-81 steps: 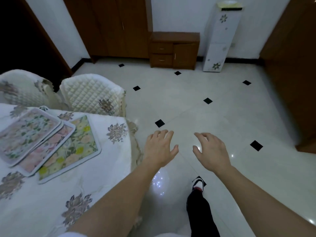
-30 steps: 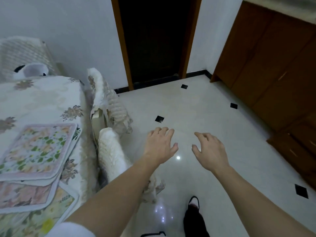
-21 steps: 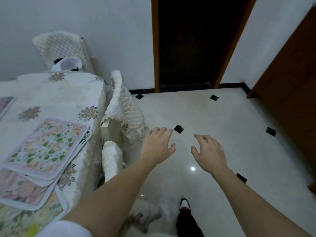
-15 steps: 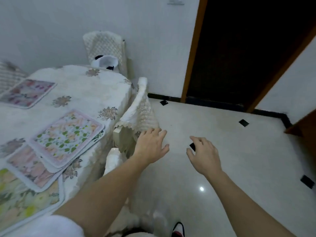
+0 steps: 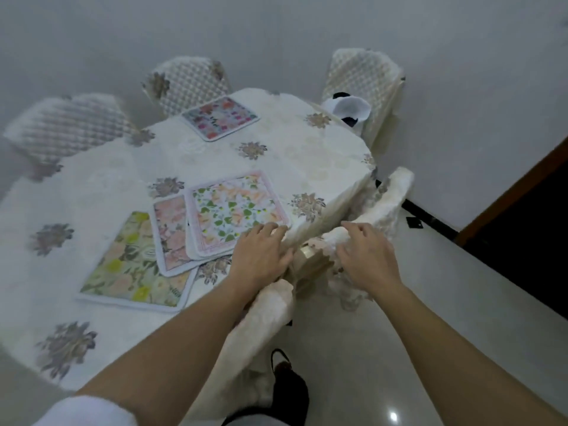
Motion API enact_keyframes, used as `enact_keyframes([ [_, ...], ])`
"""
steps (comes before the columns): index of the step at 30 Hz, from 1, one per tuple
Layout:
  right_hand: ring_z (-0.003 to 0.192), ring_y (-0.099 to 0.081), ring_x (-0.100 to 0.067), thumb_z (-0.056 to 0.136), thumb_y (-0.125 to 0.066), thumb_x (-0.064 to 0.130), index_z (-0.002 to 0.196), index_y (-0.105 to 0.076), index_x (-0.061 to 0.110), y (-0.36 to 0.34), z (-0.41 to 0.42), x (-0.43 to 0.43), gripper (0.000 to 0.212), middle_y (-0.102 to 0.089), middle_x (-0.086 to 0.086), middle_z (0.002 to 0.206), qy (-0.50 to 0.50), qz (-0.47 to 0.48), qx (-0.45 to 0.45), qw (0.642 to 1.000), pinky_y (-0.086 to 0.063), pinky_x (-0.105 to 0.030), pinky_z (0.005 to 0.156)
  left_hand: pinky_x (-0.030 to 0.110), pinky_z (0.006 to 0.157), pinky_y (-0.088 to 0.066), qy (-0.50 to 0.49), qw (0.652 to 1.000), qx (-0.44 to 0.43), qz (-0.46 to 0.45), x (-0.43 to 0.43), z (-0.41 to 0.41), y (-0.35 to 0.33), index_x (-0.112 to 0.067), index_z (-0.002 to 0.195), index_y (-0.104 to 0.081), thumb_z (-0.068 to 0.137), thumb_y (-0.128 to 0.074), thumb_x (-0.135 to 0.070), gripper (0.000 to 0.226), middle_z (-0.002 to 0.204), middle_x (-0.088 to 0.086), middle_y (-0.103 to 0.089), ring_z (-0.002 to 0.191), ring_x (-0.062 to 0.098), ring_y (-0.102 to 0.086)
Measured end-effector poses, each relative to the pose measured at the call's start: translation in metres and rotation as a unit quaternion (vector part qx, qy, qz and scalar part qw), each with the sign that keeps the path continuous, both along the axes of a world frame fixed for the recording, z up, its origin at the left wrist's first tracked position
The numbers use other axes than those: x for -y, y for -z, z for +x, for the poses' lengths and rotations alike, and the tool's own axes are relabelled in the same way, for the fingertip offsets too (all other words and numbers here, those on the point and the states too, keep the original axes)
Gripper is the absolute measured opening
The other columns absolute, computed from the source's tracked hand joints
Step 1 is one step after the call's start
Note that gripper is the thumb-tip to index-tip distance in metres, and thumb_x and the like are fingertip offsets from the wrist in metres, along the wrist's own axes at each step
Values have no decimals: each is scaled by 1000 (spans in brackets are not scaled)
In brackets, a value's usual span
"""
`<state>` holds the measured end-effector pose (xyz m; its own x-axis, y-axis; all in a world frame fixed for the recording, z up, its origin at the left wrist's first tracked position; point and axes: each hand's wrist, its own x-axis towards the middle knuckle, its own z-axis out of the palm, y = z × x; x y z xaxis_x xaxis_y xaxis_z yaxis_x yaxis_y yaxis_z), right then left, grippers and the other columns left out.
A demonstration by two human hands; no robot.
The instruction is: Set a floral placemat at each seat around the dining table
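The top floral placemat [image 5: 235, 212], white with green leaves and peach flowers, is found on a fanned stack of three near the right-hand edge of the dining table [image 5: 322, 161]. Under it a pink placemat [image 5: 170, 232] is seen, and under that a yellow-green placemat [image 5: 132, 265] that reaches furthest toward the camera. The left hand [image 5: 261, 256] is held open, palm down, with its fingertips [image 5: 272, 229] at or just over the top mat's near right corner; whether contact is made cannot be told. The mat is thus placed ahead and to the left of that hand. The right hand [image 5: 367, 256] is held open too, gripping nothing, over the covered chair back [image 5: 378, 207] beside the table, clearly farther from the stack. The left hand is judged the better placed for the pick-up. The top mat is nearly square and is turned diagonally, one corner pointing toward the hand. A fourth placemat [image 5: 219, 118] is already laid at the far seat.
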<state>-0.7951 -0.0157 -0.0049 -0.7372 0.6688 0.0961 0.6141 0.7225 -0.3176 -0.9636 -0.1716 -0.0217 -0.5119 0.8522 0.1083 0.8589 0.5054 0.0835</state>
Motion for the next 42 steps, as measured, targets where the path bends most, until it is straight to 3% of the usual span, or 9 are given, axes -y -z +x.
enact_keyframes([
  [3, 117, -51, -24, 94, -49, 37, 136, -51, 20, 0, -52, -21, 46, -58, -6, 126, -45, 17, 7, 999, -43, -40, 98, 44, 96, -48, -67, 997, 29, 12, 8, -47, 11, -21, 136, -50, 86, -25, -56, 65, 137, 1, -55, 124, 25, -49],
  [11, 119, -50, -27, 96, -48, 40, 141, -45, 22, 7, -177, -60, 48, -54, -8, 135, -112, 25, 97, 989, -43, -42, 97, 41, 93, -51, -188, 980, 65, 15, 25, -148, 46, -21, 138, -50, 92, -42, -54, 57, 136, 1, -56, 122, 25, -52],
  [20, 106, -55, -29, 93, -52, 34, 135, -51, 19, 45, -263, -80, 44, -59, -9, 123, -187, 20, 116, 975, -51, -41, 82, 41, 91, -49, -330, 931, 148, 50, 45, -198, 79, -18, 133, -55, 92, -45, -47, 51, 130, 4, -59, 113, 28, -55],
  [24, 110, -54, -27, 96, -47, 38, 137, -45, 22, 61, -287, -88, 44, -55, -7, 126, -178, -47, 129, 974, -53, -41, 82, 41, 85, -46, -410, 887, 191, 89, 41, -216, 92, -17, 127, -57, 92, -52, -46, 46, 123, 9, -60, 106, 31, -56],
  [27, 107, -58, -25, 97, -46, 41, 136, -44, 23, 78, -299, -92, 44, -54, -6, 128, -161, -114, 132, 971, -54, -42, 81, 42, 87, -46, -436, 873, 206, 69, 39, -224, 100, -14, 129, -53, 92, -47, -54, 56, 123, 11, -58, 108, 31, -54],
  [32, 110, -57, -29, 99, -45, 43, 138, -42, 17, 108, -319, -99, 48, -47, -10, 132, -140, -164, 170, 961, -51, -44, 84, 43, 88, -44, -460, 863, 202, 52, 34, -233, 109, -9, 131, -51, 95, -54, -43, 50, 123, 15, -55, 108, 34, -53],
  [36, 102, -54, -31, 98, -49, 37, 132, -46, 10, 122, -331, -100, 43, -51, -13, 120, -119, -209, 187, 953, -40, -34, 76, 43, 84, -44, -461, 862, 201, 56, 33, -235, 118, -4, 124, -54, 93, -60, -33, 43, 116, 18, -55, 99, 34, -53],
  [39, 98, -57, -30, 95, -55, 34, 131, -49, 6, 128, -340, -102, 46, -58, -15, 114, -81, -256, 155, 951, -48, -37, 79, 44, 88, -44, -481, 848, 209, 73, 30, -239, 120, -3, 124, -55, 92, -62, -32, 44, 116, 19, -54, 103, 34, -51],
  [42, 90, -61, -27, 92, -59, 29, 128, -54, 5, 130, -345, -104, 43, -65, -14, 107, -57, -284, 117, 950, -48, -32, 69, 44, 90, -44, -509, 828, 222, 82, 27, -247, 121, -4, 127, -54, 93, -61, -36, 48, 122, 19, -51, 108, 35, -50],
])
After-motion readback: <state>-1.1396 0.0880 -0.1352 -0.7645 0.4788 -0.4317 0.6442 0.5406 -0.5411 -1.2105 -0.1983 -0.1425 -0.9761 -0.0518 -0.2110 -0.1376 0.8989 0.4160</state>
